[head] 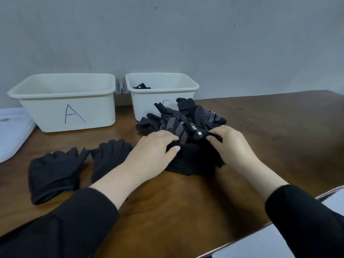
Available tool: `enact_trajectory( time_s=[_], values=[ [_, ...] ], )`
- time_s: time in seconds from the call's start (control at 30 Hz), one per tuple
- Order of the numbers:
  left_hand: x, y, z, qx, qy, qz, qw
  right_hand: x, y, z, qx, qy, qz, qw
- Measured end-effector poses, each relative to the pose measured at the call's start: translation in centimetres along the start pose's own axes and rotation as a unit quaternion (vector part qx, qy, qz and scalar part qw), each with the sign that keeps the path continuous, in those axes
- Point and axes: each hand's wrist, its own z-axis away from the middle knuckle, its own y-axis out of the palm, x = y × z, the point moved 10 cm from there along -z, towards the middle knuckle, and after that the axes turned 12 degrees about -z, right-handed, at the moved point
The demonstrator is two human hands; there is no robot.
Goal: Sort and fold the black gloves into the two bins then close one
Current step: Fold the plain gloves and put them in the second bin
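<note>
— At frame centre, what are the hands doing?
— Left hand [154, 146] rests flat-fingered on the glove pile [186, 127]; right hand [229, 142] pinches a glove there.
— Bins?
— Bin A [63, 101] upper left, second bin [162, 90] beside it; two flat gloves [54, 170] lower left.

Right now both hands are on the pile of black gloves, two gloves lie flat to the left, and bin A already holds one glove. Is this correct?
Not quite. In the head view the glove lies in the right bin, not in bin A. The rest holds: the left hand and right hand are on the glove pile, and two flat gloves lie to the left.
</note>
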Motion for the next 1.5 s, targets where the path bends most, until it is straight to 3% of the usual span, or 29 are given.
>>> enact_trajectory(
  time_s=[0.2,0.33,0.43,0.53,0.67,0.87,1.0,1.17,1.23,1.37,1.5],
  values=[
    [0.5,-2.7,-0.8,-0.08,-0.014,0.096,0.992,4.0,-2.3,-1.3,-0.006,-0.01,-0.146,0.989],
    [0.5,-6.7,-1.5,-0.124,-0.021,0.192,0.973,8.0,-2.0,-2.0,0.106,0.018,-0.267,0.958],
    [2.5,-9.1,-1.7,-0.144,-0.044,0.271,0.951,10.3,-0.2,-2.1,0.179,0.038,-0.344,0.921],
    [6.2,-9.7,-0.9,-0.13,-0.09,0.427,0.89,12.3,2.5,-2.1,0.223,0.074,-0.464,0.854],
    [11.4,-11.3,2.0,-0.154,-0.145,0.446,0.87,15.5,6.5,-1.7,0.298,0.083,-0.512,0.802],
    [18.6,-13.0,8.0,-0.177,-0.229,0.437,0.852,20.0,12.6,-1.7,0.316,0.062,-0.483,0.814],
    [21.4,-13.4,10.9,-0.178,-0.255,0.424,0.851,23.8,15.2,-1.4,0.317,-0.034,-0.345,0.883],
    [24.2,-14.2,12.9,-0.194,-0.276,0.376,0.863,27.2,16.7,-2.0,0.221,-0.135,-0.195,0.946],
    [25.0,-14.6,13.4,-0.195,-0.28,0.364,0.867,27.1,17.7,-2.7,0.223,-0.102,-0.248,0.937],
    [26.2,-15.4,13.9,-0.194,-0.276,0.347,0.875,26.7,20.3,-3.2,0.282,0.007,-0.383,0.88],
    [26.4,-16.8,14.4,-0.238,-0.259,0.346,0.87,27.3,19.4,-5.0,0.208,0.014,-0.384,0.899]
  ],
)
